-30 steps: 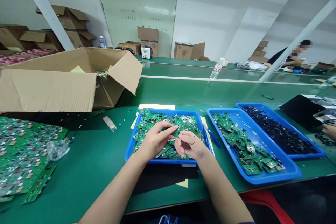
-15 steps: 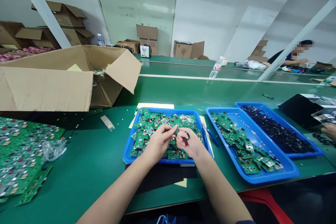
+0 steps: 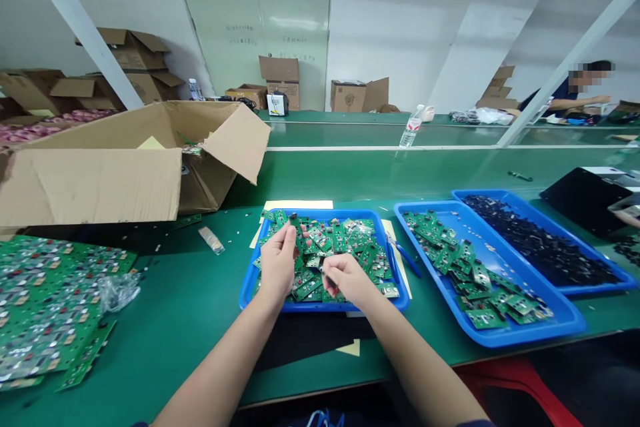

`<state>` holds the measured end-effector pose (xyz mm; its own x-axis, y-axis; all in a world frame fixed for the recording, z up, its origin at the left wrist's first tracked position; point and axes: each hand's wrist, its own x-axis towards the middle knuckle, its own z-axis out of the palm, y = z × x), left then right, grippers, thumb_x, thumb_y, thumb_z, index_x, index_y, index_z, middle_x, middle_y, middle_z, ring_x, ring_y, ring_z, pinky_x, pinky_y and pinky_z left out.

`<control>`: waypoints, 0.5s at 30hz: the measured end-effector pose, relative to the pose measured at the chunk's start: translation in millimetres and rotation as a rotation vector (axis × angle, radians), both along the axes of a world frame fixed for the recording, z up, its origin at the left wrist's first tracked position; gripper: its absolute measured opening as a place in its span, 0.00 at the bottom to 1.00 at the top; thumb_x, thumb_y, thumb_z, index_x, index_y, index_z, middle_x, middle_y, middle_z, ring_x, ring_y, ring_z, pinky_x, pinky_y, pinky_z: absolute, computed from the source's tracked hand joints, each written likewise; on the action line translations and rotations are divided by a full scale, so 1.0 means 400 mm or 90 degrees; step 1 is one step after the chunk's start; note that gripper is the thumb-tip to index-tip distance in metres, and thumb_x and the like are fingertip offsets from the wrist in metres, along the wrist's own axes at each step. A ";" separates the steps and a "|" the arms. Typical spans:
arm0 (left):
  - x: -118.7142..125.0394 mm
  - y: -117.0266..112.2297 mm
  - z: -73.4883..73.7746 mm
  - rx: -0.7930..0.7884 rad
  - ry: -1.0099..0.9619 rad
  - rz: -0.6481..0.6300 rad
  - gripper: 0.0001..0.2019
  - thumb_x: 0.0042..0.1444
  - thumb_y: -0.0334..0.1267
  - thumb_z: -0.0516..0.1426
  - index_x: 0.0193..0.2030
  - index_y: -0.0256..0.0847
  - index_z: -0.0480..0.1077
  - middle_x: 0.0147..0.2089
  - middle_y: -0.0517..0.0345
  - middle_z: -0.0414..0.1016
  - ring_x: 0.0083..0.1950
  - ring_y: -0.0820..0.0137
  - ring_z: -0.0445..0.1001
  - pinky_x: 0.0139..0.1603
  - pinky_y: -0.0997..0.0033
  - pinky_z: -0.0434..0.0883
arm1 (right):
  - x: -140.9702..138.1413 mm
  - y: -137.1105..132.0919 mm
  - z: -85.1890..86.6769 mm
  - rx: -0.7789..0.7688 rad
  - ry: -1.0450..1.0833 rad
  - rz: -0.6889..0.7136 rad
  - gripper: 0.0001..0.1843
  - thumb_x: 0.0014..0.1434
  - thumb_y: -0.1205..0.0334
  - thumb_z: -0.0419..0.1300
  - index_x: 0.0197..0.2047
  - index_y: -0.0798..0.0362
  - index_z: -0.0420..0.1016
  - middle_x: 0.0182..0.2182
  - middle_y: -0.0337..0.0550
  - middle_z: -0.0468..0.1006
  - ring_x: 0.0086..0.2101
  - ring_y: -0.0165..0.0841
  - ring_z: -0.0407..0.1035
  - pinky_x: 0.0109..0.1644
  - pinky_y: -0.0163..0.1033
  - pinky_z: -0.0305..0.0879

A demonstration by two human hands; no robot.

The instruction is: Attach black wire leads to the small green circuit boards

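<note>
The circuit board is pinched in the left hand; the right hand's fingers are together, on what I can't tell. Beneath both sits a blue tray of boards; rightward, pliers, then another tray. The pinched board juts above the left thumb.

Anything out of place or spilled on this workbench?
Mostly clutter. Small pale scraps lie loose on the green bench near the open cardboard box, scattered like spilled debris. Some crumpled clear plastic lies at the edge of the circuit-board sheets, looking like stray wrapping. I see no clear damage.
</note>
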<state>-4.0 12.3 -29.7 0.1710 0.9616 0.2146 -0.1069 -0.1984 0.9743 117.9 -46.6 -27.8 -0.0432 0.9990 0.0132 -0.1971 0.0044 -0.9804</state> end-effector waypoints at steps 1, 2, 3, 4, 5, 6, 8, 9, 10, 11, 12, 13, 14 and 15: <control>-0.006 0.006 0.004 0.004 0.000 0.004 0.22 0.58 0.52 0.52 0.48 0.36 0.73 0.35 0.53 0.76 0.33 0.69 0.74 0.28 0.73 0.71 | -0.002 -0.002 0.003 0.027 0.011 -0.014 0.12 0.48 0.59 0.58 0.16 0.53 0.66 0.12 0.34 0.65 0.14 0.24 0.58 0.17 0.30 0.54; -0.011 0.007 0.006 0.009 0.003 0.003 0.22 0.57 0.51 0.54 0.48 0.37 0.73 0.36 0.53 0.76 0.32 0.69 0.74 0.28 0.73 0.70 | -0.001 -0.004 0.007 0.063 0.028 -0.047 0.10 0.50 0.58 0.57 0.22 0.53 0.70 0.15 0.35 0.69 0.17 0.25 0.61 0.19 0.31 0.58; -0.013 0.005 0.007 0.013 0.005 -0.003 0.21 0.55 0.51 0.56 0.48 0.37 0.73 0.36 0.53 0.76 0.31 0.69 0.74 0.27 0.73 0.70 | 0.004 -0.004 0.010 0.103 0.046 -0.092 0.09 0.53 0.57 0.56 0.29 0.53 0.72 0.20 0.37 0.72 0.19 0.25 0.63 0.21 0.31 0.60; -0.012 -0.001 0.007 0.020 0.011 -0.014 0.20 0.54 0.50 0.57 0.47 0.37 0.74 0.36 0.54 0.76 0.31 0.69 0.74 0.28 0.72 0.71 | 0.009 -0.004 0.013 0.142 0.060 -0.141 0.09 0.54 0.57 0.55 0.35 0.52 0.71 0.26 0.39 0.75 0.21 0.25 0.64 0.22 0.31 0.60; -0.010 -0.008 0.006 0.037 0.023 -0.030 0.19 0.53 0.48 0.58 0.46 0.38 0.75 0.36 0.54 0.77 0.32 0.69 0.74 0.30 0.71 0.72 | 0.015 -0.003 0.014 0.174 0.067 -0.186 0.10 0.55 0.58 0.56 0.40 0.51 0.69 0.33 0.40 0.76 0.22 0.25 0.65 0.23 0.31 0.61; -0.006 -0.016 0.004 0.062 0.043 -0.053 0.18 0.53 0.47 0.58 0.46 0.38 0.75 0.37 0.53 0.77 0.34 0.68 0.74 0.32 0.70 0.72 | 0.021 -0.002 0.014 0.195 0.067 -0.217 0.12 0.54 0.59 0.57 0.44 0.50 0.67 0.39 0.42 0.76 0.24 0.25 0.66 0.22 0.31 0.61; 0.002 -0.030 -0.001 0.138 0.099 -0.108 0.16 0.55 0.45 0.57 0.46 0.39 0.75 0.38 0.52 0.77 0.37 0.66 0.74 0.37 0.67 0.73 | 0.027 0.001 0.012 0.205 0.059 -0.238 0.18 0.53 0.62 0.59 0.47 0.48 0.63 0.45 0.44 0.74 0.25 0.25 0.67 0.22 0.31 0.61; 0.005 -0.035 -0.003 0.176 0.128 -0.133 0.16 0.56 0.44 0.56 0.47 0.39 0.75 0.38 0.52 0.77 0.38 0.66 0.74 0.38 0.67 0.73 | 0.027 0.002 0.011 0.205 0.060 -0.240 0.19 0.52 0.63 0.59 0.48 0.48 0.62 0.45 0.44 0.74 0.24 0.24 0.66 0.22 0.31 0.61; 0.009 -0.038 -0.005 0.207 0.152 -0.153 0.16 0.57 0.43 0.55 0.47 0.39 0.75 0.38 0.51 0.77 0.39 0.66 0.74 0.40 0.66 0.73 | 0.027 0.004 0.010 0.202 0.066 -0.242 0.19 0.52 0.63 0.59 0.48 0.48 0.61 0.43 0.43 0.75 0.23 0.24 0.66 0.21 0.32 0.62; 0.011 -0.040 -0.007 0.225 0.167 -0.166 0.15 0.57 0.43 0.55 0.47 0.39 0.75 0.39 0.51 0.77 0.40 0.66 0.74 0.41 0.66 0.73 | 0.026 0.004 0.009 0.198 0.073 -0.244 0.19 0.52 0.64 0.59 0.47 0.48 0.60 0.40 0.42 0.76 0.22 0.24 0.65 0.21 0.32 0.62; 0.013 -0.041 -0.008 0.234 0.177 -0.173 0.15 0.57 0.42 0.54 0.46 0.39 0.75 0.39 0.51 0.77 0.40 0.66 0.74 0.42 0.65 0.73 | 0.025 0.005 0.009 0.192 0.081 -0.245 0.18 0.52 0.64 0.59 0.46 0.49 0.60 0.37 0.40 0.77 0.21 0.24 0.64 0.21 0.32 0.62; 0.014 -0.041 -0.009 0.237 0.184 -0.177 0.14 0.58 0.42 0.54 0.44 0.39 0.75 0.39 0.51 0.77 0.41 0.66 0.74 0.43 0.65 0.73 | 0.024 0.005 0.009 0.186 0.088 -0.241 0.18 0.51 0.65 0.58 0.46 0.49 0.59 0.34 0.38 0.77 0.20 0.24 0.64 0.21 0.32 0.63; 0.014 -0.041 -0.009 0.237 0.191 -0.178 0.13 0.58 0.42 0.54 0.43 0.38 0.76 0.39 0.51 0.77 0.41 0.66 0.74 0.44 0.65 0.72 | 0.024 0.004 0.010 0.178 0.093 -0.234 0.18 0.51 0.66 0.58 0.45 0.49 0.59 0.31 0.36 0.77 0.20 0.25 0.64 0.21 0.32 0.63; 0.014 -0.042 -0.009 0.238 0.199 -0.178 0.13 0.58 0.42 0.54 0.41 0.38 0.76 0.39 0.51 0.76 0.41 0.66 0.74 0.44 0.65 0.72 | 0.024 0.004 0.010 0.170 0.096 -0.225 0.19 0.50 0.67 0.59 0.45 0.49 0.59 0.30 0.35 0.76 0.20 0.25 0.64 0.21 0.31 0.63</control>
<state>1.8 -4.5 -33.3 0.5184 0.7390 0.4303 0.0779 -0.5419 0.8368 127.5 -44.8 -23.8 0.3216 0.9130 0.2511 -0.2788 0.3447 -0.8963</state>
